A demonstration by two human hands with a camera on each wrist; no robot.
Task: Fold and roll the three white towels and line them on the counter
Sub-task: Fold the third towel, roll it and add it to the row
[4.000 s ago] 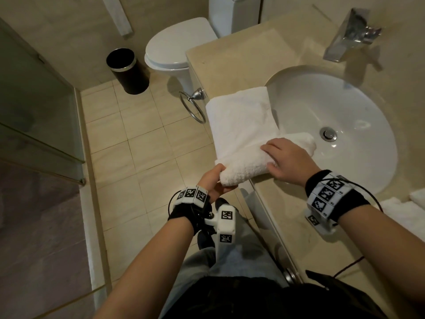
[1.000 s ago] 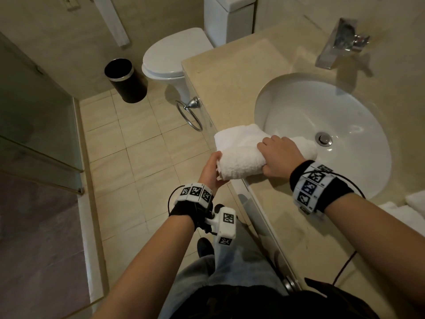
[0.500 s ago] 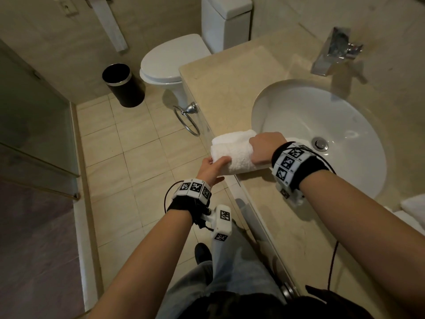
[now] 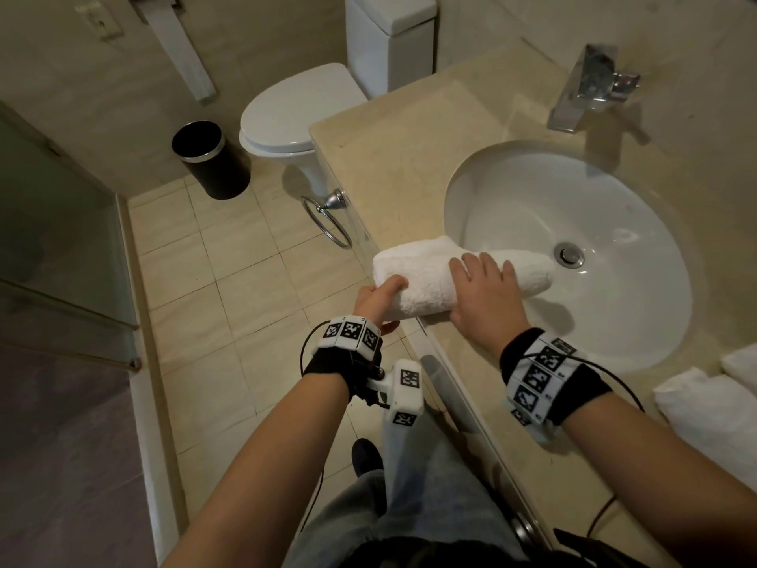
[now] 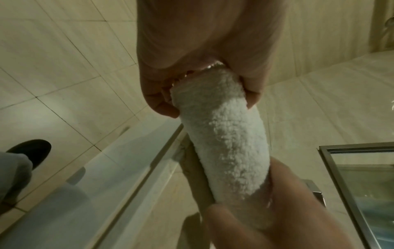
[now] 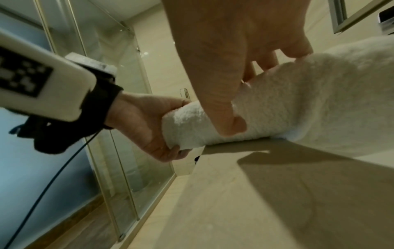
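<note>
I am standing at the beige stone counter, leaning over the white oval sink. The rolled white towel is lying along the counter's front edge: its left end is jutting out past the edge over the floor tiles, and its right end is overhanging the sink's rim. At the far right of the counter the other white towels are sitting, well apart from this one; whether they are rolled yet I cannot tell, so I am judging that more of the job is waiting there.

My right hand is lying over the middle of the roll, fingers slightly spread and draped across the top, thumb pressing into the near side. My left hand is cupping the overhanging left end, fingers and thumb curled round it.

The roll looks wound to its end, so I am judging this to be the tightening and squaring-up. To do it well I should be pressing down evenly with the right palm so the loose flap stays trapped underneath, while the left hand is tucking the end layers flush, not squeezing them into a cone. The terry is soft and springy, so easing off too soon could let it unwind. Then both hands should be sliding it fully onto the counter, clear of the sink.
</note>
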